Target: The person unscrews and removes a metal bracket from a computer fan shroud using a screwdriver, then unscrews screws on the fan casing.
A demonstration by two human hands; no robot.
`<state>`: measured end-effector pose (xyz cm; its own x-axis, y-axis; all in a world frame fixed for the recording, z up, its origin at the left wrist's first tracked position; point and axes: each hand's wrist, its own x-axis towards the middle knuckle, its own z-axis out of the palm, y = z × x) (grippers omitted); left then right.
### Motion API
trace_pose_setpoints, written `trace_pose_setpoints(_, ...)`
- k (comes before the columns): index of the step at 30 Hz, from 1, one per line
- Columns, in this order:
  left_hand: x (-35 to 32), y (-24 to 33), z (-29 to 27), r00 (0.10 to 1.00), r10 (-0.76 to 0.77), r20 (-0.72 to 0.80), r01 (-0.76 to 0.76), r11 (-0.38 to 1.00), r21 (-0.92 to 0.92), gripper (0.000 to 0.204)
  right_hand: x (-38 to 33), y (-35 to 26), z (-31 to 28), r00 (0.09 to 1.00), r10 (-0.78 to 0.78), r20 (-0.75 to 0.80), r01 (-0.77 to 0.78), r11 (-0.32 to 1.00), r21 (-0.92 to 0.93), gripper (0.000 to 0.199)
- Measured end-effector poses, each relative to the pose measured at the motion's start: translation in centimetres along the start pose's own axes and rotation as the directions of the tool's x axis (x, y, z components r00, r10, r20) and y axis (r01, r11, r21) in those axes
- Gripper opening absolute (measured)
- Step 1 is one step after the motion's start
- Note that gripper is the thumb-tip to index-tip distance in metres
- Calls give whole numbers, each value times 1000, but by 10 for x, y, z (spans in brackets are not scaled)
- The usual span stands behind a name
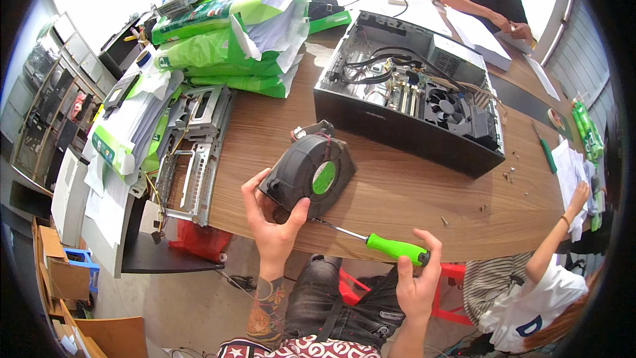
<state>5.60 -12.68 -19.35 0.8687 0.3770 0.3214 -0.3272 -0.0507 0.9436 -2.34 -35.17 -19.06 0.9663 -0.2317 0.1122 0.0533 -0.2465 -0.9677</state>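
My left hand (277,225) grips the lower left edge of a black blower fan (306,171), thumb on its near side. The fan is tilted up above the wooden table, with a round green label at its hub and a small bracket at its top. In my right hand (419,272) is a screwdriver (397,248) with a bright green handle. Its metal shaft points left, with the tip close to the fan's lower edge; whether it touches a screw I cannot tell. Beyond the fan lies an open black computer case (411,119) with cables, boards and a cooling fan inside.
Loose screws (509,174) lie on the table's right part, near another green-handled screwdriver (547,149). Metal drive frames (192,159) and green paper packs (225,46) fill the left. One person (490,0) sits across the table; another (530,298) sits at the right.
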Motion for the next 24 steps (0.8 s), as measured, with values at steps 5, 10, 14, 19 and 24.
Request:
trace_pose_setpoints(5,-1,-2,0,1000,-4,-2,4,1000,7,65,-5,4,-4,979,193,72,-200,975,101,34)
trace_pose_setpoints(10,-1,-2,0,1000,0,3,0,1000,-3,65,-6,5,3,1000,0,-22,4,989,147,29)
trace_pose_setpoints(14,-1,-2,-1,1000,-1,-6,1,1000,5,66,-7,4,1,1000,13,15,-16,981,194,29)
trace_pose_setpoints(19,-1,-1,0,1000,0,-2,0,1000,9,65,-10,10,-1,1000,12,19,-15,986,165,28)
trace_pose_setpoints(24,1,-1,-1,1000,-21,-20,20,1000,-23,71,-11,9,-2,1000,-2,20,-2,984,181,27)
